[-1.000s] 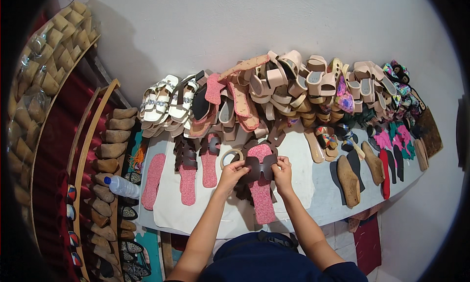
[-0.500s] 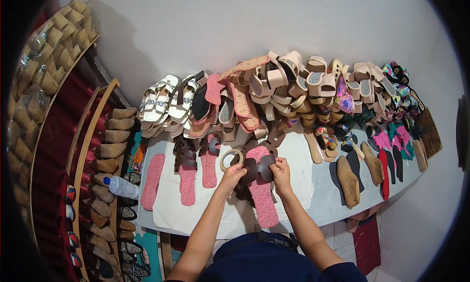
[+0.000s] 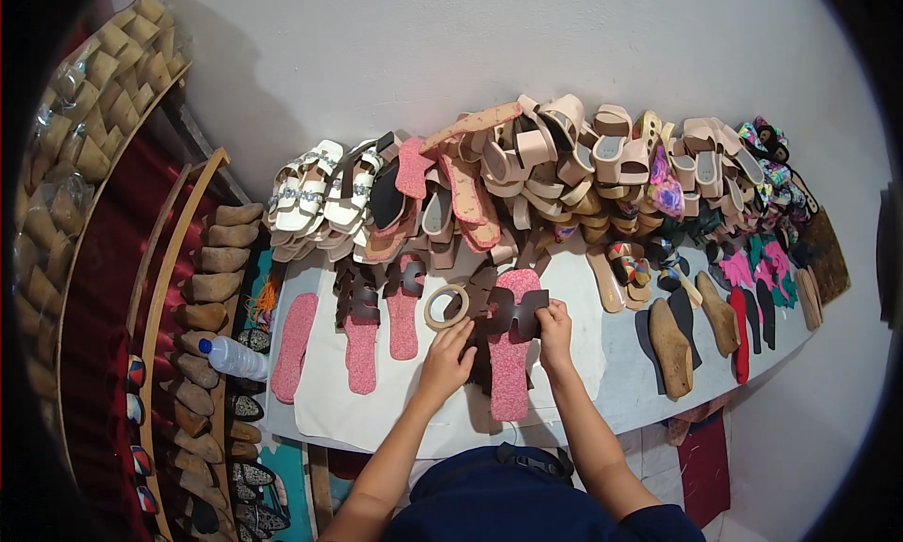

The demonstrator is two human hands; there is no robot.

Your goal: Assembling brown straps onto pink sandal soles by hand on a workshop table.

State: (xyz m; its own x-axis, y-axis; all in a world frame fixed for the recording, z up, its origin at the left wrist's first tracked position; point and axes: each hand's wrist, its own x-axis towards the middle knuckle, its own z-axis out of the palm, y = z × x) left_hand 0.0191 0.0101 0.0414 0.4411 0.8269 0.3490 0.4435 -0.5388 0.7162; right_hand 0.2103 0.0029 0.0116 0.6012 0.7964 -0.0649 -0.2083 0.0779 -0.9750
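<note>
A dark brown sandal strap (image 3: 513, 313) lies across a pink patterned insole (image 3: 510, 384). My right hand (image 3: 556, 332) pinches the strap's right end. My left hand (image 3: 446, 361) has let its fingers spread out, with the fingertips at the lower edge of a roll of tan tape (image 3: 432, 309); I cannot tell whether they touch it. More dark brown strap pieces (image 3: 480, 293) lie behind and under the insole. To the left are two pink insoles with brown straps laid over them (image 3: 359, 354) (image 3: 403, 327), and a bare pink insole (image 3: 294, 349).
White sandals (image 3: 310, 189) and beige heeled sandals (image 3: 564, 156) are piled along the wall. Wooden shoe lasts (image 3: 670, 349) and dark sole pieces lie at right. A plastic bottle (image 3: 235, 358) stands at the table's left edge, beside racks of lasts (image 3: 212, 288).
My left hand has let go of the strap's left end and moved down and left by the tape. The insole and strap have turned more upright, with my right hand still on the strap.
</note>
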